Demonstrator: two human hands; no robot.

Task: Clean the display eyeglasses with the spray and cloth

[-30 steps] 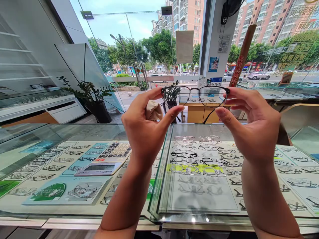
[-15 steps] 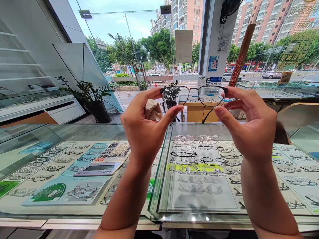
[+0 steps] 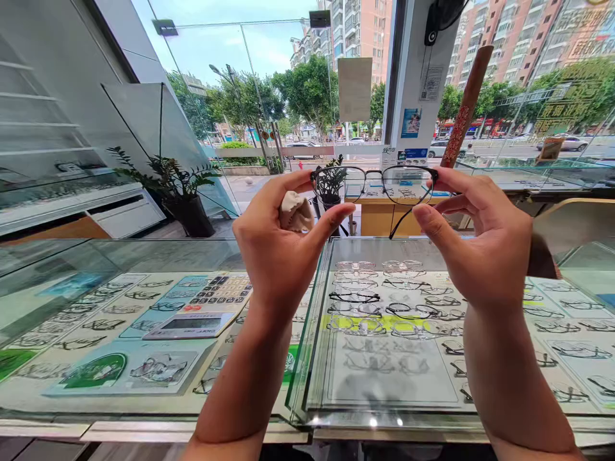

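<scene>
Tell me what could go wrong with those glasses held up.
The glasses are held near their two ends, so a slip might drop them onto the glass counter. The left hand also has a crumpled cloth tucked in it, which could fall. The right thumb looks close to a lens and may smudge it.
</scene>
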